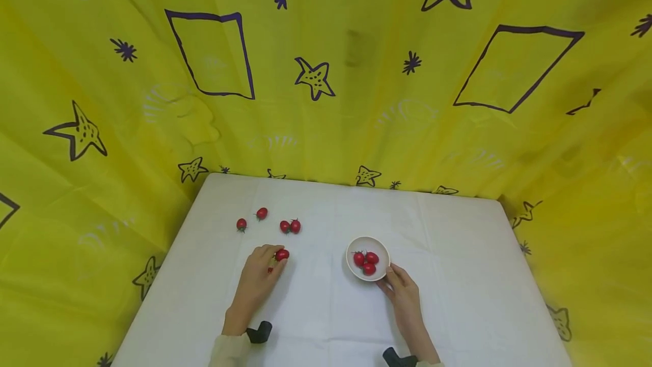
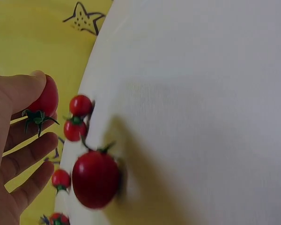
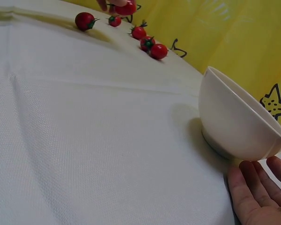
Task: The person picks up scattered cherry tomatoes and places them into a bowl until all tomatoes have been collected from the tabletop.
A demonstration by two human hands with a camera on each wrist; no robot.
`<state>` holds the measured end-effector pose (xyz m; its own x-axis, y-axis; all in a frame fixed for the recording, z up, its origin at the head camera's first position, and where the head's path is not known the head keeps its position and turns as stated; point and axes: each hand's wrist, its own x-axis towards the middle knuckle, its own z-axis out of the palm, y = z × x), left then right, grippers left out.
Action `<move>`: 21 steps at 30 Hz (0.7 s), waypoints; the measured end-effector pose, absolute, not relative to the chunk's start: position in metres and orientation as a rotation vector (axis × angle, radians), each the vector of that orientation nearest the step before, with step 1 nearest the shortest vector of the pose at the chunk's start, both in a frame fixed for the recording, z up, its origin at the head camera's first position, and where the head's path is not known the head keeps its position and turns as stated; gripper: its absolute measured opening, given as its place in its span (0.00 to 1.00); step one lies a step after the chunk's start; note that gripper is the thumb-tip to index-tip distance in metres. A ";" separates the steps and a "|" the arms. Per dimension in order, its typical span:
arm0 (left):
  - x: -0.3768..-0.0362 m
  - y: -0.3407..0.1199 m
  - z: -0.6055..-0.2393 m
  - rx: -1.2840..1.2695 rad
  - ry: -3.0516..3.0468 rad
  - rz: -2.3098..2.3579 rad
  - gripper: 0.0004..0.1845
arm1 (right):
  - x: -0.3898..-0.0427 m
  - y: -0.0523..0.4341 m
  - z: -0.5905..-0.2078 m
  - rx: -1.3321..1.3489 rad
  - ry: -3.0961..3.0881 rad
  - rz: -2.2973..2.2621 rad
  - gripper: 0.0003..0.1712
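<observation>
My left hand (image 1: 256, 276) pinches a cherry tomato (image 1: 282, 254) between thumb and fingers, raised above the table; its green stem shows in the left wrist view. Another cherry tomato (image 2: 96, 179) lies on the cloth below that hand, mostly hidden from the head view. With my right hand (image 1: 406, 299) I hold a small white bowl (image 1: 368, 243) at its near right side, thumb at the rim and fingers beneath. The right wrist view has the bowl (image 3: 234, 122) tilted, its base close to the cloth. Three cherry tomatoes (image 1: 369, 268) lie inside it.
Farther back on the left lie several cherry tomatoes: one (image 1: 241, 224) at the far left, another (image 1: 262, 213) behind it, and a touching pair with its right tomato (image 1: 295, 226). A white cloth (image 1: 448, 254) covers the table. Behind hangs a yellow patterned curtain (image 1: 356, 129).
</observation>
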<state>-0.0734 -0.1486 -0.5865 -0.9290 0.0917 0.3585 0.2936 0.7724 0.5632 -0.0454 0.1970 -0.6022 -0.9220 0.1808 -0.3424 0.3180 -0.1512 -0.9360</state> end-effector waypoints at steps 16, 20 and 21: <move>-0.094 -0.095 -0.575 -0.662 -2.542 -0.945 0.17 | -0.045 0.197 -0.599 0.628 1.952 -2.219 0.31; -0.097 -0.080 -0.570 -0.699 -2.569 -0.974 0.17 | -0.045 0.197 -0.600 0.626 1.953 -2.222 0.31; -0.097 -0.077 -0.568 -0.703 -2.583 -0.983 0.17 | -0.045 0.197 -0.600 0.626 1.954 -2.222 0.31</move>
<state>-0.0973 -0.0770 -0.5685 -0.8393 0.3388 0.4252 0.5358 0.6484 0.5409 -0.0455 0.1966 -0.5999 -0.9078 0.1810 -0.3783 0.3521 -0.1612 -0.9220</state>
